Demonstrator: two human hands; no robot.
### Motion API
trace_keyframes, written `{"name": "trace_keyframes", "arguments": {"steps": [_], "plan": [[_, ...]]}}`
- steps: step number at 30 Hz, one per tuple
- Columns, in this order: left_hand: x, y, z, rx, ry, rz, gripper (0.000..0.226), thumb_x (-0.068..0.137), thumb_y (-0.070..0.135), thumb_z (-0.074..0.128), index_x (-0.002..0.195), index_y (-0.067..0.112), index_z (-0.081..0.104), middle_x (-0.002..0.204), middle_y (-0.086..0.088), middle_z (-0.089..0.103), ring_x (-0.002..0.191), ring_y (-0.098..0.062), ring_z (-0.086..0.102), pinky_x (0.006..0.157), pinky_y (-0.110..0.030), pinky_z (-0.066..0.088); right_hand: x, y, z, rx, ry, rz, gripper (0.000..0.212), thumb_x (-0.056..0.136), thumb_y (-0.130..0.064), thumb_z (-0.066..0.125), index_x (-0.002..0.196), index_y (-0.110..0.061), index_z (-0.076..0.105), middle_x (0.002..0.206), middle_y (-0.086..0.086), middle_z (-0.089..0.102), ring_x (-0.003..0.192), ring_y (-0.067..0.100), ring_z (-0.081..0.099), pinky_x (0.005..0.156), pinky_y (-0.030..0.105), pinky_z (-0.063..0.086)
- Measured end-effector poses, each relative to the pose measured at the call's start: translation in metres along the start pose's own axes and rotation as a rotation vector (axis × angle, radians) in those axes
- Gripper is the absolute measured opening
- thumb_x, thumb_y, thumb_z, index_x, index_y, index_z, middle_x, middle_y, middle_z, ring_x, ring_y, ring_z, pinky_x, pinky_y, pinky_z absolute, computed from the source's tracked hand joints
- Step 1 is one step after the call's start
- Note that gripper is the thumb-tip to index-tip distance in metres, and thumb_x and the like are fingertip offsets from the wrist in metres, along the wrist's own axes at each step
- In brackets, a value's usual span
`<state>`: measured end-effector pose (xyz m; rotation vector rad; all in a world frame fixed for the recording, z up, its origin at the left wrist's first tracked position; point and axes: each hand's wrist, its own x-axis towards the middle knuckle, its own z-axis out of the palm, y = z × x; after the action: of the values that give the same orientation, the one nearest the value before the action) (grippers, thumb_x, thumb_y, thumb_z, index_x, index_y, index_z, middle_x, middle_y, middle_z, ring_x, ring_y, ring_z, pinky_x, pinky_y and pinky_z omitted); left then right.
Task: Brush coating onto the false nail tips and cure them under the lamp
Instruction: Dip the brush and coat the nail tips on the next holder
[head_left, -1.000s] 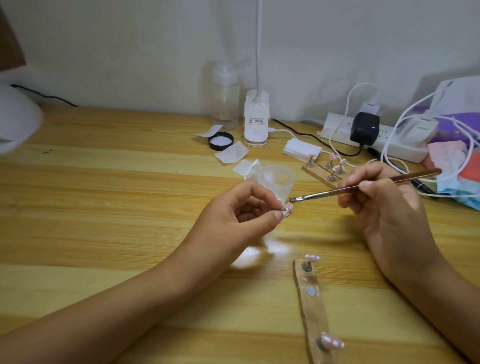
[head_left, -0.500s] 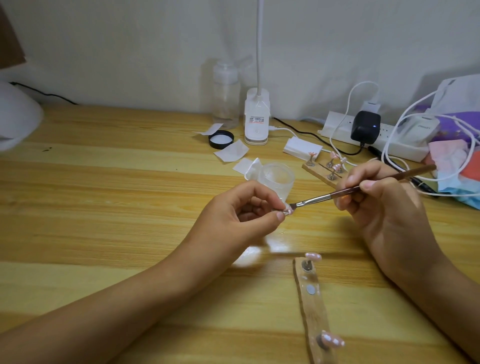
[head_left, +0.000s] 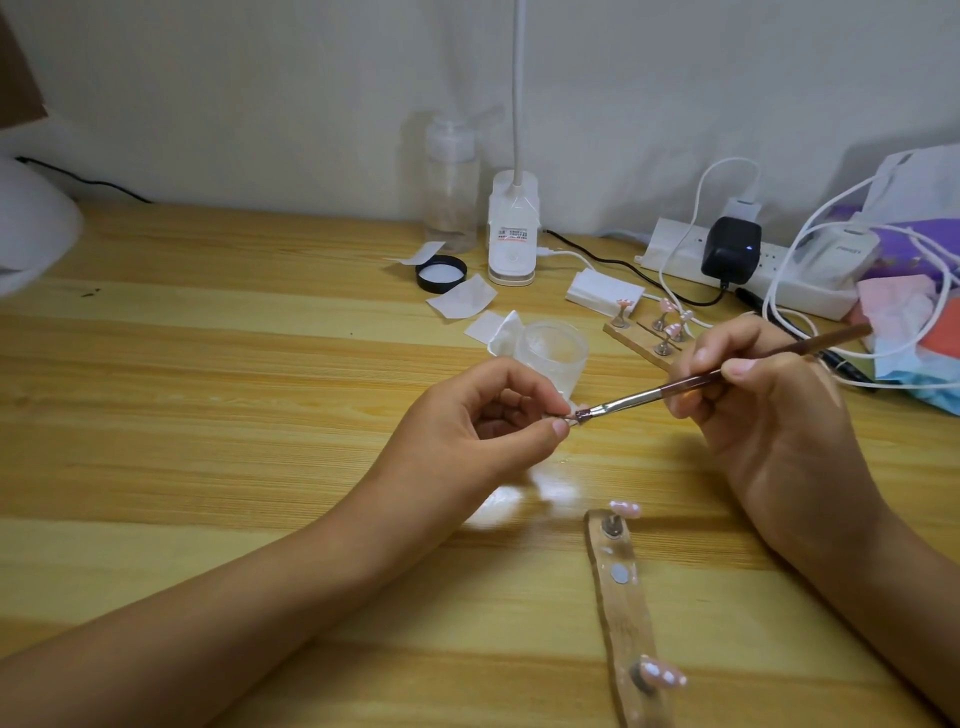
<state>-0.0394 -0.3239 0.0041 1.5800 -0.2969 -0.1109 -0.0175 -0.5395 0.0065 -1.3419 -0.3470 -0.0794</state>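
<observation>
I find the left hand pinching the tip at frame centre, the right hand gripping the brush, its axis rising rightward, bristles touching the tip from the right.

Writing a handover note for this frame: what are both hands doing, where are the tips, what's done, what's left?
Left hand pinches one nail tip. Right hand holds the brush, bristles on that tip.
Near strip carries two tips, one magnet bare; far strip carries several more.
Done: cannot tell which tips are coated. Left: finish this tip, reseat it, cure.
</observation>
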Motion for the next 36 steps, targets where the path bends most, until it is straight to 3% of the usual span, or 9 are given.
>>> {"name": "trace_keyframes", "arguments": {"steps": [6, 12, 17, 23, 32, 36], "plan": [[-0.0002, -0.0007, -0.0011, 0.018, -0.008, 0.003, 0.024, 0.086, 0.006, 0.071, 0.079, 0.029, 0.071, 0.087, 0.011, 0.073, 0.078, -0.002, 0.063, 0.072, -0.011, 0.048, -0.0011, 0.0006, 0.002, -0.035, 0.028, -0.047, 0.031, 0.08, -0.007, 0.04, 0.07, -0.022, 0.066, 0.072, -0.001, 0.057, 0.069, 0.013, 0.054, 0.066, 0.021, 0.049], [0.0007, -0.0022, -0.002, 0.004, 0.011, -0.001, 0.022, 0.085, 0.01, 0.074, 0.078, 0.03, 0.07, 0.098, 0.0, 0.075, 0.085, -0.007, 0.065, 0.075, -0.013, 0.05, 0.0002, 0.0013, 0.0009, -0.048, 0.1, -0.085, 0.033, 0.08, -0.007, 0.04, 0.069, -0.024, 0.066, 0.074, -0.004, 0.058, 0.071, 0.014, 0.053, 0.066, 0.021, 0.048], [0.0007, -0.0028, -0.0018, -0.025, 0.018, -0.012, 0.019, 0.083, 0.014, 0.076, 0.077, 0.031, 0.071, 0.094, -0.002, 0.076, 0.082, -0.005, 0.068, 0.071, -0.012, 0.049, 0.0003, 0.0002, -0.0004, 0.042, 0.052, -0.096, 0.036, 0.081, -0.007, 0.036, 0.074, -0.024, 0.067, 0.075, -0.004, 0.059, 0.072, 0.013, 0.054, 0.069, 0.021, 0.049], [0.0005, -0.003, -0.0014, -0.032, -0.002, -0.021, 0.02, 0.082, 0.014, 0.077, 0.075, 0.032, 0.071, 0.077, 0.012, 0.071, 0.071, 0.0, 0.062, 0.064, -0.011, 0.046, -0.0028, -0.0002, 0.0026, -0.018, -0.031, -0.098, 0.032, 0.08, -0.005, 0.037, 0.076, -0.02, 0.065, 0.074, 0.0, 0.058, 0.074, 0.015, 0.054, 0.07, 0.022, 0.049], [0.0015, -0.0045, -0.0006, -0.037, 0.023, -0.032, 0.008, 0.075, 0.025, 0.076, 0.076, 0.03, 0.07, 0.094, -0.007, 0.074, 0.085, -0.01, 0.066, 0.077, -0.021, 0.051, -0.003, 0.0012, 0.0024, -0.087, 0.105, -0.055, 0.03, 0.08, -0.009, 0.042, 0.07, -0.023, 0.067, 0.076, -0.001, 0.059, 0.073, 0.012, 0.056, 0.067, 0.019, 0.05], [0.0004, -0.0041, -0.0019, -0.037, 0.002, -0.024, 0.012, 0.08, 0.019, 0.077, 0.077, 0.028, 0.07, 0.082, 0.005, 0.073, 0.077, -0.003, 0.065, 0.068, -0.013, 0.048, -0.0004, 0.0016, 0.0009, -0.041, 0.14, -0.061, 0.03, 0.083, -0.009, 0.043, 0.075, -0.023, 0.069, 0.075, -0.001, 0.06, 0.068, 0.013, 0.056, 0.065, 0.02, 0.05]]}}
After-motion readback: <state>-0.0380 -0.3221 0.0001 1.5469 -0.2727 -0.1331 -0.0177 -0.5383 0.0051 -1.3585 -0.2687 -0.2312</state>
